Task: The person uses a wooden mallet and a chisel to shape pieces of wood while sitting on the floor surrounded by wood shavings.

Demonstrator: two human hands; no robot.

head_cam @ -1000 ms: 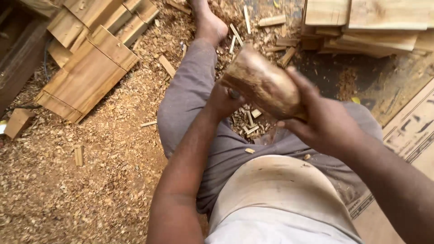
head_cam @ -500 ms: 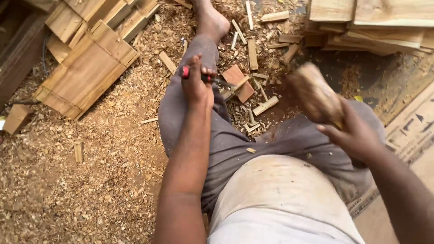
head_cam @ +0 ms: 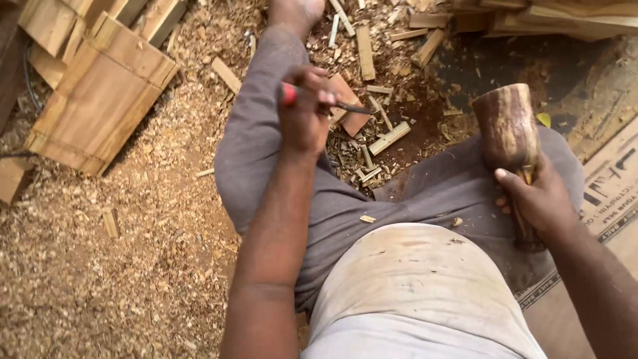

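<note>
My left hand is closed around a red-handled chisel whose thin metal blade points right, over a small flat wooden block lying on the ground between my legs. My right hand grips the handle of a thick round wooden mallet, held upright above my right thigh, well to the right of the chisel. My legs in grey trousers stretch forward, one bare foot at the top edge.
Sawdust and shavings cover the ground at left. Flat wooden boards lie at upper left, more planks at upper right. Small wood offcuts are scattered between my legs. Flattened cardboard lies at right.
The mallet has swung from over the block out to the right and lowered toward my thigh. My left hand with the chisel stays over the block, the blade now pointing right.
</note>
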